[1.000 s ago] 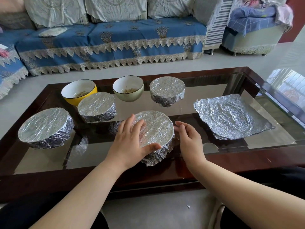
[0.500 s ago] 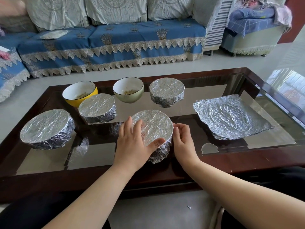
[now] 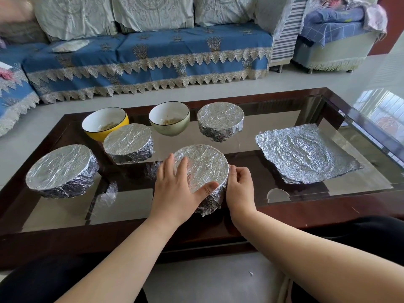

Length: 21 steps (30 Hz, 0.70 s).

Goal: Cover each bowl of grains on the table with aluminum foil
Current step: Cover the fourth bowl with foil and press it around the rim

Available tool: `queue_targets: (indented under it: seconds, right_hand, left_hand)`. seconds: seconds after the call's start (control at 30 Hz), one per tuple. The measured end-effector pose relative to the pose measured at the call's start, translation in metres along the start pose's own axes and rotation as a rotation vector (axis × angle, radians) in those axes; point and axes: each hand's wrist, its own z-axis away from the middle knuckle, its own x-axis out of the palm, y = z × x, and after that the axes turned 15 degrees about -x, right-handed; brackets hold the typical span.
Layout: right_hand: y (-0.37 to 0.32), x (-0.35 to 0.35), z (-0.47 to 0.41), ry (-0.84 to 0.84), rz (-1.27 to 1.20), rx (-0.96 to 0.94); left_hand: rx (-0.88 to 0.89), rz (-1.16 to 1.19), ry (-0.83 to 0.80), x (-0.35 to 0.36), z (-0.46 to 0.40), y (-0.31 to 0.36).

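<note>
Foil crinkles tight over the near bowl (image 3: 202, 166), which is sat close to the glass table's (image 3: 349, 193) 6 o'clock edge. It's pressed flat on top by the left hand (image 3: 177, 189), fingers straight, while its 3 o'clock rim is pinched by the right hand (image 3: 239, 189). A loose foil sheet (image 3: 306, 152) is spread at 3 o'clock. Yellow bowl (image 3: 105, 123) and green bowl (image 3: 169, 120) are left uncovered at 12 o'clock.
</note>
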Motion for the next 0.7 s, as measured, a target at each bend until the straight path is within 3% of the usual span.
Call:
queue_targets:
  seconds: [0.37, 0.7]
  right_hand:
    - [-0.003, 0.001, -0.01, -0.009, -0.169, 0.088]
    - [0.002, 0.004, -0.014, 0.047, -0.085, 0.14]
  left_hand:
    - [0.003, 0.0, 0.003, 0.0, -0.001, -0.001]
    - [-0.005, -0.002, -0.009, 0.001, -0.003, -0.001]
